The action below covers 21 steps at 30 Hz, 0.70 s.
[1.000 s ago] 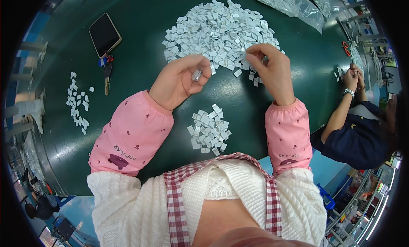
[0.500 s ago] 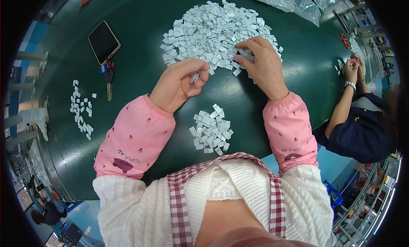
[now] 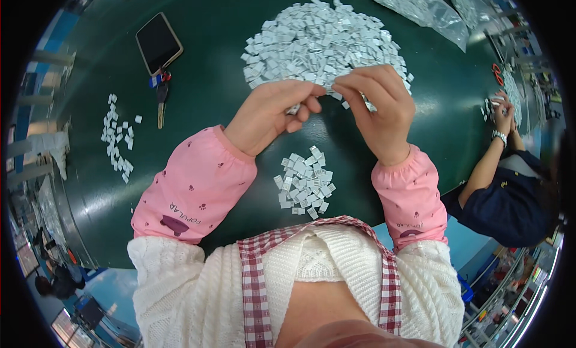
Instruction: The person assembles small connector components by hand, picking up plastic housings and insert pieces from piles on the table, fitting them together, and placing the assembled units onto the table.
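A big heap of small flat white plastic pieces [image 3: 321, 42] lies on the dark green table. At its near edge my left hand [image 3: 279, 111] is closed, with a white plastic piece [image 3: 293, 109] showing inside the curled fingers. My right hand [image 3: 381, 108] is closed in a pinch, its fingertips almost meeting those of the left. Whatever sits between the right fingertips is too small to make out. Nearer to me, below both hands, is a small pile of the same white pieces [image 3: 306, 183].
At left, a phone [image 3: 159, 43] lies beside a key [image 3: 161, 102], with scattered white pieces [image 3: 117, 138] nearer. Clear plastic bags [image 3: 420, 12] rest at the far right. A co-worker [image 3: 504, 186] handles pieces at the right edge near red-handled scissors [image 3: 497, 75].
My right hand has come back from the heap and brought its fingertips to the left hand's. The left hand's thumb and forefinger now point toward it. The whole view has shifted slightly.
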Available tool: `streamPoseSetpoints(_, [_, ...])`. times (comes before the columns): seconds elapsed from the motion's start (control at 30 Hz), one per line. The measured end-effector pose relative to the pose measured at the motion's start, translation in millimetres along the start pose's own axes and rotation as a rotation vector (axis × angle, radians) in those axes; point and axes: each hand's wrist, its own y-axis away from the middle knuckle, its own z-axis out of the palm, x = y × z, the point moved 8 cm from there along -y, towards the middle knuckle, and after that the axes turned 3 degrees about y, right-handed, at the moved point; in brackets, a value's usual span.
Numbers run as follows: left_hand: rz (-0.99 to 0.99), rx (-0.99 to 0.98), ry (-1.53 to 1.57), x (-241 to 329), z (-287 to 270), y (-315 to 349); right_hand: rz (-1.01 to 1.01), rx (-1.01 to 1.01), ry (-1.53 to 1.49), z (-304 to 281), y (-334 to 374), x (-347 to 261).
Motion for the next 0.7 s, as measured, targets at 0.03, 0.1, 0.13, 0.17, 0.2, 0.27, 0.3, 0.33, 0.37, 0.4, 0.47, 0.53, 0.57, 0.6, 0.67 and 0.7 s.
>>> streamPoseSetpoints(0.03, [-0.012,0.023,0.007,-0.4,-2.7,2.3,-0.028,0.009,-0.015,2.6,-0.8,-6.8])
streamPoseSetpoints(0.1, [-0.015,-0.032,-0.002,1.2,0.4,3.6,-0.153,0.053,0.032,4.3,-0.4,-23.4])
streamPoseSetpoints(0.13, [-0.018,-0.066,-0.007,1.6,2.8,3.4,-0.214,0.076,0.062,4.0,0.6,-29.9])
streamPoseSetpoints(0.17, [-0.008,-0.102,-0.009,3.0,5.4,3.3,-0.268,0.094,0.096,3.7,1.6,-34.9])
streamPoseSetpoints(0.2, [-0.019,-0.102,-0.006,2.6,5.3,3.3,-0.279,0.095,0.094,3.8,2.0,-35.9])
streamPoseSetpoints(0.27, [-0.019,-0.110,0.019,3.5,5.5,3.3,-0.280,0.108,0.096,2.7,2.7,-36.1])
streamPoseSetpoints(0.3, [-0.019,-0.113,0.031,3.7,5.7,3.5,-0.280,0.115,0.097,1.8,3.2,-36.2])
streamPoseSetpoints(0.33, [-0.002,-0.120,0.042,5.2,5.9,3.6,-0.273,0.122,0.097,1.1,3.3,-35.6])
streamPoseSetpoints(0.37, [-0.018,-0.118,0.042,4.0,5.4,3.7,-0.281,0.124,0.100,0.9,3.6,-36.1])
streamPoseSetpoints(0.4, [-0.017,-0.120,0.043,4.0,5.5,3.7,-0.282,0.129,0.097,0.2,3.8,-36.1])
streamPoseSetpoints(0.47, [-0.018,-0.125,0.044,3.8,5.4,3.6,-0.281,0.139,0.092,-0.5,4.3,-36.2])
streamPoseSetpoints(0.53, [-0.020,-0.129,0.046,3.0,5.5,3.4,-0.279,0.143,0.091,-0.6,5.0,-36.3])
streamPoseSetpoints(0.57, [-0.026,-0.127,0.046,2.5,5.3,3.4,-0.279,0.143,0.091,-0.4,5.2,-36.2])
streamPoseSetpoints(0.6, [-0.031,-0.124,0.046,2.0,4.9,3.5,-0.280,0.144,0.091,-0.1,5.3,-36.2])
streamPoseSetpoints(0.67, [-0.020,-0.125,0.051,3.0,4.6,3.5,-0.273,0.138,0.090,1.0,5.0,-35.5])
streamPoseSetpoints(0.7, [-0.040,-0.118,0.046,1.3,3.9,3.4,-0.283,0.146,0.090,0.6,5.2,-36.3])
